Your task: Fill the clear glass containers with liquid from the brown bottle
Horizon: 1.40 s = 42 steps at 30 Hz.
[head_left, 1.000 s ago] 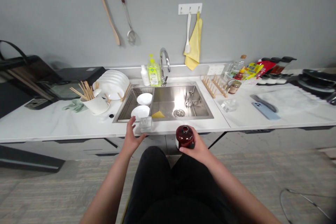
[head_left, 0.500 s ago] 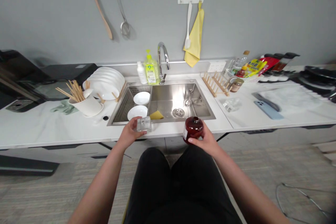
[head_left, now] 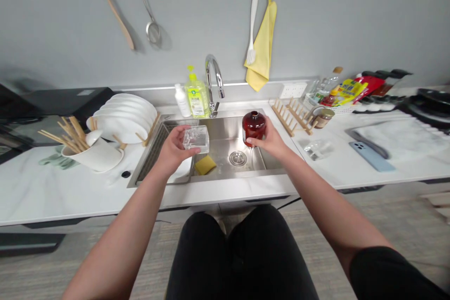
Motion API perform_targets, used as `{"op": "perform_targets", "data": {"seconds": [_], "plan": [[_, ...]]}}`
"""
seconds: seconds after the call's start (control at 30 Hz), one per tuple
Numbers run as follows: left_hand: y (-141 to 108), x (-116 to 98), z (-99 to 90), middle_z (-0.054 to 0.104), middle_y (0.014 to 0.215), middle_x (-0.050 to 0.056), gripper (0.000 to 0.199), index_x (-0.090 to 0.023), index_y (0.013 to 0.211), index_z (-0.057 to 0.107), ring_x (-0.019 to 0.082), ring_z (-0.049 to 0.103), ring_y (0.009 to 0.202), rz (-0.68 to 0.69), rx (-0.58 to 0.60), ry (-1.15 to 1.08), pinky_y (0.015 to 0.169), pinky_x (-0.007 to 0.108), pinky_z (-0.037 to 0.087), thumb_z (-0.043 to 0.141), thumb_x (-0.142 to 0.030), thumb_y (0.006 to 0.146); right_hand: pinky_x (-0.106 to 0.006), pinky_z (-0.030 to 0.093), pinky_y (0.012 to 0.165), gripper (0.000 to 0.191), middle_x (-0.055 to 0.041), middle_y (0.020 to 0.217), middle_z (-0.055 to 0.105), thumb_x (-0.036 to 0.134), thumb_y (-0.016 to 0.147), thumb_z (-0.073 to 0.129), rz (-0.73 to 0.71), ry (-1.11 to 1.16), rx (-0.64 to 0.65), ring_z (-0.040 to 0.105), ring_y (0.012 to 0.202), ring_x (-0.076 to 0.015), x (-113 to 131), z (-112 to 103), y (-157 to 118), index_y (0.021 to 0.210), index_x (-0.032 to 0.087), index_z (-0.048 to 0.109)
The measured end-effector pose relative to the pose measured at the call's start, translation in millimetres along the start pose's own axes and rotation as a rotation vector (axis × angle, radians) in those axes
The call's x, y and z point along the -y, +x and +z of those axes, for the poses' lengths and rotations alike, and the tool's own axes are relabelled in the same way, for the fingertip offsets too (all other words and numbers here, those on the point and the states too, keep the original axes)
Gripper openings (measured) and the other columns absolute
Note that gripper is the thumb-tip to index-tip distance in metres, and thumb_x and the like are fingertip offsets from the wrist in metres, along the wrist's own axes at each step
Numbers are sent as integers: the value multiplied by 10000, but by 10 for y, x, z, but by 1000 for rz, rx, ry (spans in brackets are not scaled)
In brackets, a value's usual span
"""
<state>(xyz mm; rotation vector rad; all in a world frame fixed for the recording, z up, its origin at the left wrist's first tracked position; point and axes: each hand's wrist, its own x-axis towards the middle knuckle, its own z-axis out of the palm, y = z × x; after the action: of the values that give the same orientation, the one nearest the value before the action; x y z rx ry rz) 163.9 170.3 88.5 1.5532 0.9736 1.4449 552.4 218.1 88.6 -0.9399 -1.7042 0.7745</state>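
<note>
My left hand is closed around a clear, square-sided glass container, raised over the left part of the steel sink. In my right hand is a dark red round bottle with a narrow open neck, held upright above the sink's right side. A yellow sponge lies in the basin between the two hands, left of the drain. White bowls in the sink's left rack are mostly hidden by my left hand and the glass container.
Behind the sink stand the faucet, a yellow-green soap bottle and a white bottle. Racked plates and a chopstick holder are at left. At right are a wooden rack and a phone.
Both hands have moved forward from the counter's front edge to over the sink, carrying the glass container and the red bottle. The view has shifted slightly closer.
</note>
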Motion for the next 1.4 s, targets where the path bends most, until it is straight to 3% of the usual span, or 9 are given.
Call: {"op": "perform_targets", "data": {"seconds": [0.13,0.3,0.6,0.8,1.13,1.4], "plan": [[280,276,156,790,1325,115,896,-225,1338,616,303,789,1186,-5,32,-16,1045,482,664,1117,-440,626,-646,518,1269,983,-161,1480,723,565,721,1055,51,48,115,709,1373,-420,-297,302,68,1529,256,588],[437,619,324,784,1303,116,881,-223,1327,608,299,781,1173,-47,75,-27,1082,505,637,1103,-438,631,-608,560,1213,904,-145,1416,775,457,696,1045,155,73,187,757,1300,-398,-610,608,-13,1472,231,641],[454,1007,442,775,1291,105,898,-231,1350,637,293,770,1157,-112,57,-7,1062,485,628,1095,-411,598,-527,618,1128,929,-111,1406,796,372,673,1046,227,9,212,803,1212,-349,-945,650,-138,1496,248,634],[430,991,471,781,1334,128,911,-219,1399,665,304,780,1163,-148,66,0,1084,507,630,1091,-386,611,-506,629,1116,840,-83,1400,797,373,702,1033,198,93,241,806,1205,-330,-886,674,-148,1447,281,657],[487,851,372,808,1284,132,926,-203,1422,693,297,791,1090,-163,131,118,1046,494,636,1090,-349,599,-535,609,1145,872,-109,1391,804,343,679,1028,236,86,194,799,1218,-336,-768,670,-140,1462,245,658],[548,743,333,807,1293,124,923,-214,1430,719,283,779,1033,-170,178,259,1009,478,638,1075,-366,592,-517,624,1118,854,-94,1361,813,333,682,1021,201,83,190,806,1190,-323,-828,686,-148,1456,248,668]]}}
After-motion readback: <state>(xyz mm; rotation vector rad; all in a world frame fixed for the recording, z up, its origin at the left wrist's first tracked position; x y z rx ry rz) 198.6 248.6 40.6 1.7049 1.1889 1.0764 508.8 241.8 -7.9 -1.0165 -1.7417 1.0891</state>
